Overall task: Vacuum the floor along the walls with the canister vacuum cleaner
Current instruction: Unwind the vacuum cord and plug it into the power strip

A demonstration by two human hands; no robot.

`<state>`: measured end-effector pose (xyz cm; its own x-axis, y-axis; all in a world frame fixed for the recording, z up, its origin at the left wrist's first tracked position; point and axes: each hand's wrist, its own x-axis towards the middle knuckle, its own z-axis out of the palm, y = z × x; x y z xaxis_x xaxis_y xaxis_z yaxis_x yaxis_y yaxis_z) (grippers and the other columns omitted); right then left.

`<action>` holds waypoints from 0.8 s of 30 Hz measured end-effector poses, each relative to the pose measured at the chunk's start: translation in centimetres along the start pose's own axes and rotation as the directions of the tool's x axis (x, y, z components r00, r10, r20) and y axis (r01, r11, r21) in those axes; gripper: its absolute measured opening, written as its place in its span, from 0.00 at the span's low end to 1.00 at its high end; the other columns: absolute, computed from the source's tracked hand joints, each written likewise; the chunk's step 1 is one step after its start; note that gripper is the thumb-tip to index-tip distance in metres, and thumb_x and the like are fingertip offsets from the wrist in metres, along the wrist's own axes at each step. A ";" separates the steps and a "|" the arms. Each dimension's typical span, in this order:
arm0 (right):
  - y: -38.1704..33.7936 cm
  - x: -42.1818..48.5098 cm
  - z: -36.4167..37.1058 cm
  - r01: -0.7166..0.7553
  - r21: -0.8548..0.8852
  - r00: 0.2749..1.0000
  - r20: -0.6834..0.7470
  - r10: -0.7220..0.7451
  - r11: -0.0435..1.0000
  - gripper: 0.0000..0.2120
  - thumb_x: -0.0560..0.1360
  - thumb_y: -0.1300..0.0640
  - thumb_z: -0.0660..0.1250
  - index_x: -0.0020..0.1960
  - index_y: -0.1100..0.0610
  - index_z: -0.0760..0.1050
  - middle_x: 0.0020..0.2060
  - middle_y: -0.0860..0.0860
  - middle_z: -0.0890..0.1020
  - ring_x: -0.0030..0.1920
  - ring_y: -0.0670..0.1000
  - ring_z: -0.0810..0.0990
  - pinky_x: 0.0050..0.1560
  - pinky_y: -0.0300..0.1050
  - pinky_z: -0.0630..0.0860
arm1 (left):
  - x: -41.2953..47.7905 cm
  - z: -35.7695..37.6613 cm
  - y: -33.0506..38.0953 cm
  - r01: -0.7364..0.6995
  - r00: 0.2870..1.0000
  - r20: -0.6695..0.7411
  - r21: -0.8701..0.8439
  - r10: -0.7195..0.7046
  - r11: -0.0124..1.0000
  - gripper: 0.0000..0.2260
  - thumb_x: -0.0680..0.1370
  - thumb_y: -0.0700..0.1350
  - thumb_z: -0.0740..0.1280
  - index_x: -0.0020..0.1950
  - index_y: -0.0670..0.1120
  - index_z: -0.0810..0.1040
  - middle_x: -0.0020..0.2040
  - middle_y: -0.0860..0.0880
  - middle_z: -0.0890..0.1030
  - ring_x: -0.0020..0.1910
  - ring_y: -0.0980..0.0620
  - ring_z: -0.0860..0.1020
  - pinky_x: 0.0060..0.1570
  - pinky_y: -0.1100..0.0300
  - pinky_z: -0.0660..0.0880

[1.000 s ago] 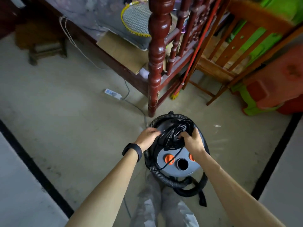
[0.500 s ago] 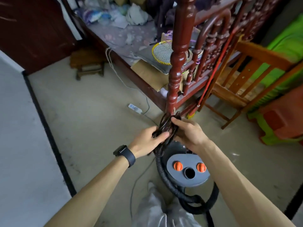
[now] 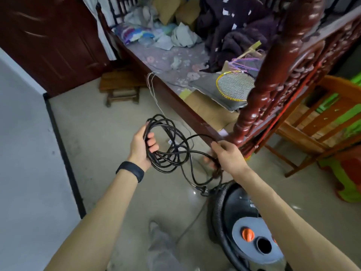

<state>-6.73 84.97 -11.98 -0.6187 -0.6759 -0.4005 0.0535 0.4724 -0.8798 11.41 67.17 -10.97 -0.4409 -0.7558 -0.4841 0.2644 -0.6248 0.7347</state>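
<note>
A wooden bed point(image 3: 175, 102) is seen across the upper view, above a pale floor point(image 3: 93, 133). A canister vacuum point(image 3: 240, 200) is set on the floor at lower right, under the right forearm, and is ringed by a ribbed hose point(image 3: 219, 200). Its black cord point(image 3: 175, 153) is held up in loose loops between both hands, above and left of the vacuum. The left hand point(image 3: 140, 147) is curled round the coil. The right hand point(image 3: 228, 155) is closed round several strands. The plug point(image 3: 202, 190) is hung just beside the hose. A label on the vacuum is too blurred to be read.
</note>
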 end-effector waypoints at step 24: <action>-4.3 19.6 20.1 -0.246 0.048 0.962 0.137 0.237 0.968 0.48 0.60 0.42 0.82 0.74 0.43 0.64 0.69 0.47 0.71 0.67 0.52 0.74 0.63 0.57 0.78 | 25.6 -3.0 8.8 -0.050 0.870 0.356 0.752 -0.341 0.658 0.14 0.77 0.43 0.71 0.62 0.51 0.78 0.31 0.51 0.79 0.24 0.55 0.71 0.25 0.64 0.69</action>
<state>-3.33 58.31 -21.19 -0.4748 -0.6155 -0.6291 0.2411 0.5965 -0.7655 5.01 41.76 -18.36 -0.7789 -0.3752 -0.5025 -0.4488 -0.2262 0.8645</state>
